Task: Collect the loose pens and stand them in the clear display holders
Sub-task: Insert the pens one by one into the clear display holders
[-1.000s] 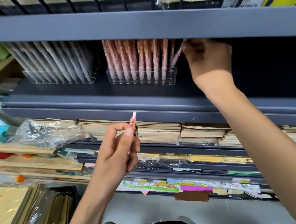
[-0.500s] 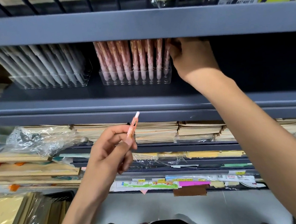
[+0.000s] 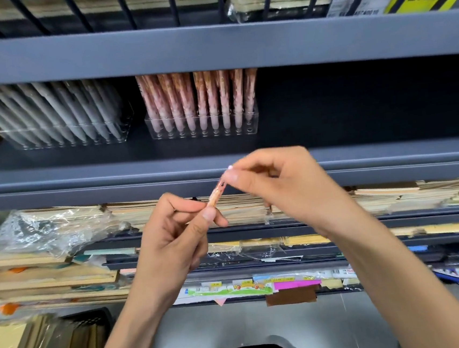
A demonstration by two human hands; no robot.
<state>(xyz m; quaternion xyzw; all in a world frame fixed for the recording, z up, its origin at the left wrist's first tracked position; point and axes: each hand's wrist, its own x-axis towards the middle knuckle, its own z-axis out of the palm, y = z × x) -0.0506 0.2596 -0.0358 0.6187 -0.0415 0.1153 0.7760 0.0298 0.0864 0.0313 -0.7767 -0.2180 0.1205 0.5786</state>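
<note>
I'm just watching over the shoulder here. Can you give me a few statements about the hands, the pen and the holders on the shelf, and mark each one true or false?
1. Both hands hold one pink pen. True: the left hand grips its lower end, the right hand its top.
2. The pink pen holder lies tipped over. False: it stands on the shelf.
3. A holder of grey pens stands left of the pink one. True.
4. The right hand reaches into the pink holder. False: it is below the shelf edge, at the pen.

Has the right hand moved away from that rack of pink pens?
Yes. The right hand has dropped from the pink pen holder to below the shelf edge, meeting the loose pen.
</note>
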